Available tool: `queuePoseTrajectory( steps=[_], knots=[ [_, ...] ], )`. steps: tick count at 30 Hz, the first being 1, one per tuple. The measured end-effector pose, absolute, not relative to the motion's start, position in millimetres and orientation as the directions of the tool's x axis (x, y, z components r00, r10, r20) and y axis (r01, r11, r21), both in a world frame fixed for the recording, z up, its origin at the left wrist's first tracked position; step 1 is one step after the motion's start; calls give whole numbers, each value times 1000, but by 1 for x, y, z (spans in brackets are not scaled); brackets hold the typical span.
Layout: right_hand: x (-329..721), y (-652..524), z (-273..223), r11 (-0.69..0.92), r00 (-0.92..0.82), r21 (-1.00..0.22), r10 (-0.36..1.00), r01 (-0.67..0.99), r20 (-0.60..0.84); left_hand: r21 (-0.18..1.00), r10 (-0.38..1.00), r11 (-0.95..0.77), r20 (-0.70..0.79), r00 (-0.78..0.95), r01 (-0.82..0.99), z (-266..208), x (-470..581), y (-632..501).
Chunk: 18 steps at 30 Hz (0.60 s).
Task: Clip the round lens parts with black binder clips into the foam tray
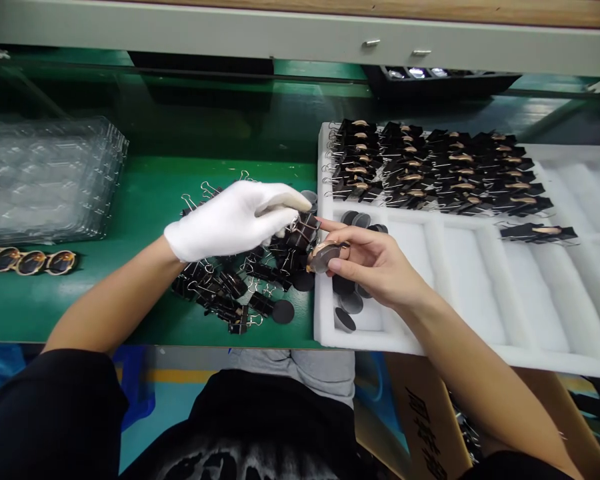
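My left hand [235,220], in a white glove, pinches a black binder clip [304,230] by its wire handles. Just below and to the right, my bare right hand [367,263] grips a gold-coloured glasses frame [314,257] with a dark grey disc [325,259] against it. The clip is close beside the frame; whether they touch I cannot tell. Under my left hand lies a heap of black binder clips [220,287] with silver handles. A loose black disc [283,311] rests at the heap's near edge.
A white foam tray [325,333] stands at right, with rows of clipped gold-coloured pieces [460,160] at its back and loose discs [351,303] in its left compartment. Clear plastic trays [45,187] are stacked at left, behind sunglasses [30,261]. A grey beam [300,33] spans the back.
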State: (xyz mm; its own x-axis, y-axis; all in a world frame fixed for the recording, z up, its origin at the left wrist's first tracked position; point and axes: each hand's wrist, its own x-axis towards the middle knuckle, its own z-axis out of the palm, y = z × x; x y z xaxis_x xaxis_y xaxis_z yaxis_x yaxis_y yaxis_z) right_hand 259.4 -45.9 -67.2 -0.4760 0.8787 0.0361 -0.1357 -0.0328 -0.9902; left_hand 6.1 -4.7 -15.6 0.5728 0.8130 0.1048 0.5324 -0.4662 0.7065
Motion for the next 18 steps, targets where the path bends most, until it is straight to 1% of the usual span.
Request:
queuePoseTrajectory(
  steps=[4,6,8,10,12,14,16,18],
  knots=[
    [257,-46,-69,-104,-485,-975,875,-196,4,796,865,-367,100,492,482,-19,17,-12],
    [257,-46,-70,-125,-476,-968,880,-218,-6,805,867,-346,77,492,483,-21,19,-14],
    [257,-46,-70,-131,-471,-959,882,-252,3,788,860,-355,65,505,503,-22,19,-14],
    [257,-46,-70,-146,-455,-949,890,-280,-3,755,830,-407,73,552,513,-23,17,-12],
    [258,-45,-69,-180,-432,-939,901,-294,-38,734,760,-475,64,646,485,-25,14,-10],
    [259,-43,-68,-208,-423,-932,904,-297,-67,748,679,-500,26,733,437,-27,12,-9],
    [261,-42,-67,-192,-419,-939,906,-285,-59,768,645,-486,-7,764,417,-27,12,-10],
    [263,-42,-66,-128,-400,-959,916,-253,-17,758,653,-470,-46,756,452,-24,13,-11]
  ],
)
